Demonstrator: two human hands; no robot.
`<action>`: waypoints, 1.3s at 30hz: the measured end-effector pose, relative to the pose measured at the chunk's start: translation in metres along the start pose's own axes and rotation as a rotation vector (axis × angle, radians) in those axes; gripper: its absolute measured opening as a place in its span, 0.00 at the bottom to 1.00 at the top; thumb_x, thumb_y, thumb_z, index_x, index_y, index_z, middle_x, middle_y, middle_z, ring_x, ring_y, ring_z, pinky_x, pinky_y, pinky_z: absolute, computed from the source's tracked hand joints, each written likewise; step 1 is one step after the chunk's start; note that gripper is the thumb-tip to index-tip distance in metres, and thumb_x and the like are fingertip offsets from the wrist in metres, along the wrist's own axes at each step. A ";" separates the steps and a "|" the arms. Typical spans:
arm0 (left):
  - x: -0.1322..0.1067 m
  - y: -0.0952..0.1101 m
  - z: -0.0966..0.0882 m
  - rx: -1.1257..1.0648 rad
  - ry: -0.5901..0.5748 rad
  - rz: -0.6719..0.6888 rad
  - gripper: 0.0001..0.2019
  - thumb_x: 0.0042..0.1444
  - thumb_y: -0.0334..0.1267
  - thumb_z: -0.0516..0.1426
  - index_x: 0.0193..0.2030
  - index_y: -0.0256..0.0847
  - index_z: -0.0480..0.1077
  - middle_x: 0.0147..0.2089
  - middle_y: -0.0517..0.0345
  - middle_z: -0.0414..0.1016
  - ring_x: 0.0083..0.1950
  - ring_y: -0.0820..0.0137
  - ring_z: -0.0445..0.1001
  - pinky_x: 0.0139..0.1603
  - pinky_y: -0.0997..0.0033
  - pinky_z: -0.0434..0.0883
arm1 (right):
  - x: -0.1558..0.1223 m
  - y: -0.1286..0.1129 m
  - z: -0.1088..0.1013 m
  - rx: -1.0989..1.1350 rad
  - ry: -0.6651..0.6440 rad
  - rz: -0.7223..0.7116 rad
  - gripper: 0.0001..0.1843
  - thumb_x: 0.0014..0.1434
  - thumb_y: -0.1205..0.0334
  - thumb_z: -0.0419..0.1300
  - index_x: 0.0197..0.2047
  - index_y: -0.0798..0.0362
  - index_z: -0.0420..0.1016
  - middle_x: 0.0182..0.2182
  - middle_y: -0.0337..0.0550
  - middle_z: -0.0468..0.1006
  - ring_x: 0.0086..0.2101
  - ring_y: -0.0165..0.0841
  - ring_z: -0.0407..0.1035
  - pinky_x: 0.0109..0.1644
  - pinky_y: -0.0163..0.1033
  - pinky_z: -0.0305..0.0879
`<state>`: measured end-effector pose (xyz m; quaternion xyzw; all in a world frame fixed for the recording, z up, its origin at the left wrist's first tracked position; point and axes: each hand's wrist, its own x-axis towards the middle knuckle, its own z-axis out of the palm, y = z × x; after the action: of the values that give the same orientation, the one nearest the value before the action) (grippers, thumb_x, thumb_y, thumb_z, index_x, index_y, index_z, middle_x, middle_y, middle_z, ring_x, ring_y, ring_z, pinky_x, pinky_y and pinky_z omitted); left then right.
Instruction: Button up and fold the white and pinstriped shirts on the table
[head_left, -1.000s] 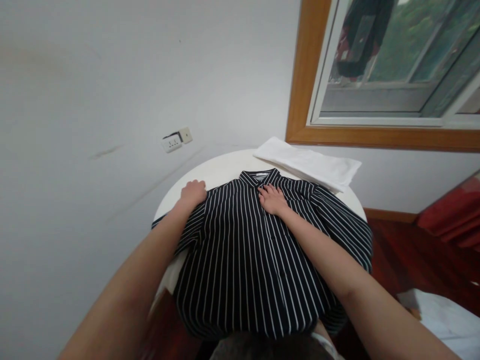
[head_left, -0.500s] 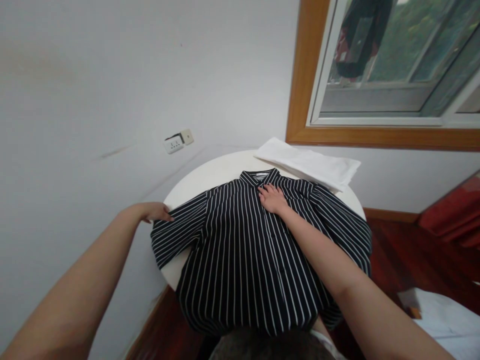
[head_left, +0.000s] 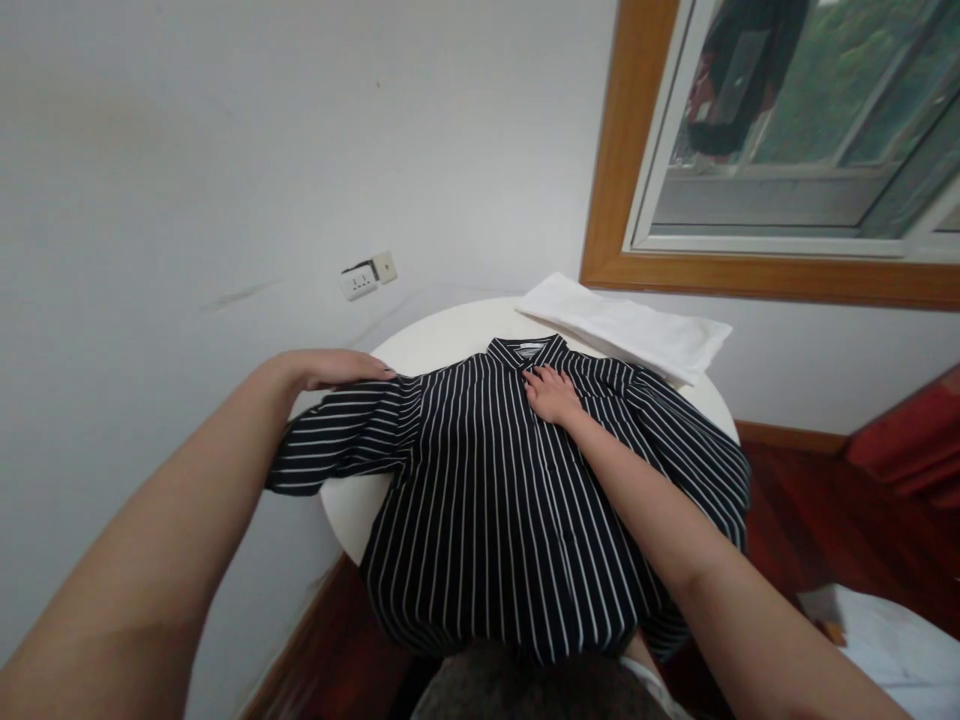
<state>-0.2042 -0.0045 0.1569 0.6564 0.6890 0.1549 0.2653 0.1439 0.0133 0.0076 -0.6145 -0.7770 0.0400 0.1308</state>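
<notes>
A black shirt with white stripes point(head_left: 480, 500) lies front up on a round white table point(head_left: 442, 328), its collar toward the wall. My right hand point(head_left: 553, 396) rests flat on the shirt's chest just below the collar, fingers spread. Along the upper edge of the left-side sleeve point(head_left: 337, 435) lies my left hand point(head_left: 346, 368), fingers stretched toward the shoulder; its thumb is mostly hidden. That sleeve's end sticks out past the table edge. The other sleeve point(head_left: 686, 440) drapes over the right side of the table, and the hem hangs over the near edge.
A folded white cloth point(head_left: 630, 325) lies at the table's back right. Behind stand a white wall with a socket point(head_left: 360, 282) and a wood-framed window point(head_left: 604, 262). Red fabric point(head_left: 911, 440) and a white item point(head_left: 885, 640) are at the right, above dark red flooring.
My left hand has moved up and right along the sleeve toward the shoulder. The sleeve has swung upward and outward, its end now beyond the table edge. My right hand stays on the chest.
</notes>
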 end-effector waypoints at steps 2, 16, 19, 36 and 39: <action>0.008 0.023 0.014 -0.175 -0.295 -0.055 0.10 0.56 0.41 0.59 0.40 0.36 0.74 0.33 0.59 0.79 0.34 0.74 0.74 0.34 0.76 0.71 | 0.000 0.000 0.000 0.002 0.001 -0.003 0.28 0.68 0.53 0.38 0.68 0.48 0.56 0.67 0.45 0.55 0.67 0.41 0.43 0.68 0.55 0.37; 0.041 0.074 0.140 -0.633 -0.079 0.052 0.09 0.63 0.39 0.49 0.47 0.38 0.64 0.45 0.47 0.78 0.29 0.74 0.75 0.34 0.69 0.76 | -0.002 -0.002 -0.002 0.008 0.032 -0.004 0.26 0.68 0.54 0.40 0.66 0.46 0.59 0.66 0.44 0.57 0.66 0.39 0.45 0.67 0.53 0.39; 0.047 0.054 0.142 -0.574 0.138 0.103 0.12 0.61 0.32 0.47 0.51 0.38 0.64 0.46 0.49 0.77 0.30 0.77 0.74 0.34 0.72 0.76 | -0.007 -0.002 -0.004 0.026 0.080 -0.017 0.25 0.68 0.54 0.42 0.65 0.47 0.61 0.64 0.45 0.61 0.65 0.40 0.48 0.66 0.52 0.42; 0.059 -0.028 0.144 0.310 0.525 0.469 0.17 0.57 0.29 0.47 0.49 0.40 0.71 0.46 0.49 0.74 0.51 0.61 0.68 0.57 0.59 0.64 | -0.037 -0.071 -0.039 0.238 -0.020 -0.555 0.27 0.60 0.39 0.54 0.55 0.47 0.73 0.40 0.45 0.73 0.40 0.35 0.67 0.43 0.39 0.60; 0.051 -0.032 0.140 0.407 0.601 0.315 0.14 0.58 0.33 0.50 0.48 0.41 0.70 0.45 0.48 0.72 0.51 0.58 0.67 0.55 0.58 0.65 | -0.043 -0.080 -0.036 0.130 -0.038 -0.556 0.27 0.59 0.37 0.54 0.51 0.48 0.74 0.39 0.46 0.74 0.42 0.38 0.67 0.44 0.40 0.59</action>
<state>-0.1504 0.0236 0.0170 0.7187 0.6434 0.2391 -0.1105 0.0860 -0.0512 0.0535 -0.3672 -0.9138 0.0639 0.1615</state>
